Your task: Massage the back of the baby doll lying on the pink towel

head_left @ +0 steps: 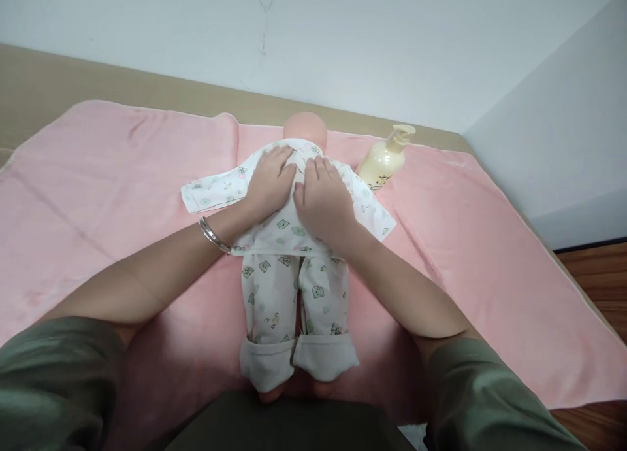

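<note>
A baby doll point(304, 127) lies stretched out, its head at the far end and its feet toward me. It wears a white printed top point(279, 236) with sleeves spread to both sides, and matching trousers point(321, 300) with turned-up cuffs. My left hand point(272, 182) rests flat on the left of the doll's upper body, fingers extended over the cloth. On the right side my right hand point(323, 196) lies flat too, fingers pointing to the doll's head. Both palms press on the top, a narrow gap between the thumbs. The doll's face does not show.
A pink blanket point(161, 242) spreads under the doll over a tan surface point(147, 78). Right of the doll's shoulder stands a pale yellow pump bottle point(385, 160). A white wall point(343, 46) rises behind, and brown wooden flooring point(595, 281) shows at the right.
</note>
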The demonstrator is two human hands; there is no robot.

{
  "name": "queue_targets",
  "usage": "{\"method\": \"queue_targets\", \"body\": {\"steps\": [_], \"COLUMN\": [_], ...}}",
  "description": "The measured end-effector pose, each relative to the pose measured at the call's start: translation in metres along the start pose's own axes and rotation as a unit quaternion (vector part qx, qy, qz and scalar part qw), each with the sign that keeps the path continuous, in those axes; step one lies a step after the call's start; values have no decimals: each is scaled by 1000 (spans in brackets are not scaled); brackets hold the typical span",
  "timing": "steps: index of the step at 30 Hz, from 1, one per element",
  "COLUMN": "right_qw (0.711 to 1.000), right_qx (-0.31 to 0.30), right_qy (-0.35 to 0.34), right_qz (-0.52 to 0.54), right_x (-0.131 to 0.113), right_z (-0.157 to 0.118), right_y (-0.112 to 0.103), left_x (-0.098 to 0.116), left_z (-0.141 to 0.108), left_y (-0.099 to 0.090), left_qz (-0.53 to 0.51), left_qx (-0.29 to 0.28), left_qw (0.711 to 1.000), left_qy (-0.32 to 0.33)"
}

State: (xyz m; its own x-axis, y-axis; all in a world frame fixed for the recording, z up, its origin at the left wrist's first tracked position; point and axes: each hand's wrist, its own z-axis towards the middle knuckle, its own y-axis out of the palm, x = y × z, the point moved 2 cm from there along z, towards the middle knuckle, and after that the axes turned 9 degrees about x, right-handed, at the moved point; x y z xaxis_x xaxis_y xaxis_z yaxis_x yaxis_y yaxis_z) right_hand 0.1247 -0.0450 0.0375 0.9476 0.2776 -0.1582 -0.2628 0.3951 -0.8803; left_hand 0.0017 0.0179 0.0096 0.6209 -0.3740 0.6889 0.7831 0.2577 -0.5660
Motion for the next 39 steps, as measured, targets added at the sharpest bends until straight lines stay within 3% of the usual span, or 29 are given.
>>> {"method": "queue_targets", "body": {"steps": [3, 6, 12, 15, 20, 24, 29, 34, 36, 39], "right_qw": [998, 997, 994, 995, 999, 998, 995, 990, 991, 996], "right_qx": [-2, -27, -85, -78, -38, -30, -62, -50, -46, -41], "right_qy": [-56, -70, 15, 33, 15, -39, -37, 51, 68, 68], "right_qz": [-21, -2, 69, 60, -11, -25, 65, 123, 106, 48], "right_x": [-17, -12, 31, 31, 4, -11, 15, 48, 48, 32], "right_z": [-15, -8, 33, 32, 4, -10, 16, 39, 37, 23], "right_y": [-6, -4, 9, 7, -4, -5, 5, 13, 12, 8], "left_x": [1, 5, 22, 31, 27, 16, 17, 32, 32, 23], "left_z": [5, 2, -14, -19, -7, 3, -10, -30, -29, -16], "left_y": [-5, -5, -3, -4, -8, -6, -3, -3, -3, -4], "left_qz": [6, 15, 122, 144, 129, 108, 114, 142, 127, 86], "left_qx": [0, -1, -16, -39, -107, -101, -51, -43, -54, -73], "left_qw": [999, 1000, 989, 981, 985, 989, 991, 981, 983, 993], "left_qy": [-37, -27, 81, 124, 47, -2, 43, 125, 117, 46]}}
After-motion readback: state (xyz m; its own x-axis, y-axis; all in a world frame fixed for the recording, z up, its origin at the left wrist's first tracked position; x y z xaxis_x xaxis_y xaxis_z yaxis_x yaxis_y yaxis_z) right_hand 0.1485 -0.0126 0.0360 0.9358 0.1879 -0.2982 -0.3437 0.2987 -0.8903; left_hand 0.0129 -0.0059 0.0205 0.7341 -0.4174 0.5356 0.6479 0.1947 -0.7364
